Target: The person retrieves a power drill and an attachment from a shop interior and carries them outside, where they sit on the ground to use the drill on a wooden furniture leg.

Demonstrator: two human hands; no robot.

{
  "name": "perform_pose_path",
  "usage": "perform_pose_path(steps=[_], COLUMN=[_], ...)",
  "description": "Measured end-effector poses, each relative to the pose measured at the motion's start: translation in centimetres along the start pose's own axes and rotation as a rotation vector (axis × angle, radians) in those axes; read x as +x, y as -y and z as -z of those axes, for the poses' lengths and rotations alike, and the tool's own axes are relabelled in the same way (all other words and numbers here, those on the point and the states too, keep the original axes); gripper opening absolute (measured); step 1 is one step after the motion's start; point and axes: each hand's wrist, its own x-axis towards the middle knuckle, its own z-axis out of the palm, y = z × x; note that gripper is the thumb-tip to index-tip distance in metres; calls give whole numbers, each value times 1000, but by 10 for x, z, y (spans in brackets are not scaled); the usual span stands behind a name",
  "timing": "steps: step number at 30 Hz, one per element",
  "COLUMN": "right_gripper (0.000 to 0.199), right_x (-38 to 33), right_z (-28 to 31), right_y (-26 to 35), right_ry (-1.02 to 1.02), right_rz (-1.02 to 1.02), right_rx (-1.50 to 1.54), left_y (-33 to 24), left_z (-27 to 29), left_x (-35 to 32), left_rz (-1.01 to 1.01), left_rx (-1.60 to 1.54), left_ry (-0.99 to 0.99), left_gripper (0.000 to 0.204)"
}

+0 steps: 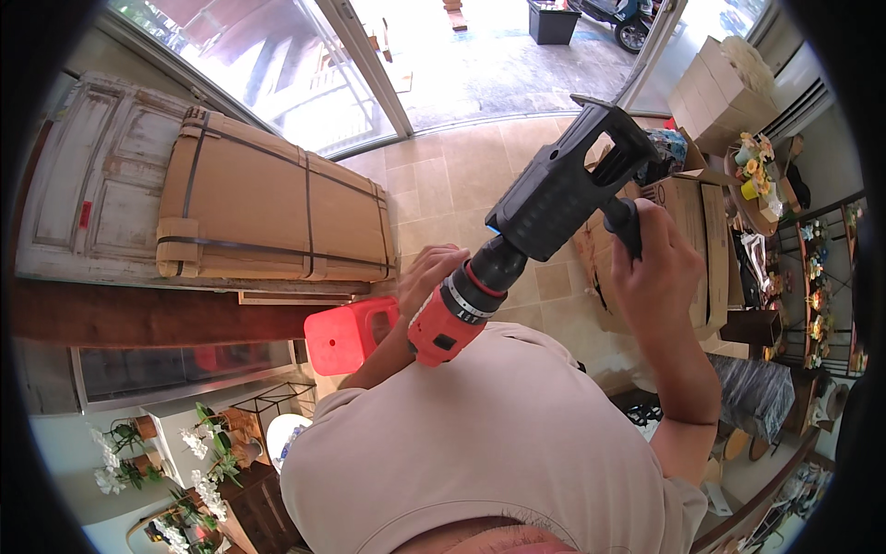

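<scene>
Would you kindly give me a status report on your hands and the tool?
Right hand closed on black side handle. Left hand partly behind red-and-black power tool, its hold hidden. Red stool off to the left.

Free ahead over bare tiles (443, 180), between the strapped carton (272, 198) on the left and the tool (544, 210), toward the open doorway (503, 117). Barred across the middle by the same slanting tool, with the right hand (658, 261) around its side handle (624, 226). Blocked on the left by a red stool (334, 343) just beside the left forearm (377, 366), and on the right by a box (717, 254) beyond the right hand.
</scene>
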Motion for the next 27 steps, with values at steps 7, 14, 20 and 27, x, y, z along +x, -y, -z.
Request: perform_pose_path(steps=[7, 14, 20, 27], right_gripper=[38, 32, 31, 29], right_x=[-1, -45, -129, -206], right_z=[-6, -43, -69, -52], right_y=[-5, -60, -140, -264], right_ry=[-37, 176, 175, 98], right_rz=[-4, -279, -568, -795], right_rx=[-24, -26, -88, -155], left_y=[8, 37, 63, 64], left_z=[-8, -56, -154, -320], left_x=[-19, -29, -25, -21], left_rz=[668, 251, 100, 139], left_rx=[-132, -38, -193, -301], left_ry=[143, 68, 396, 548], left_gripper=[36, 57, 50, 21])
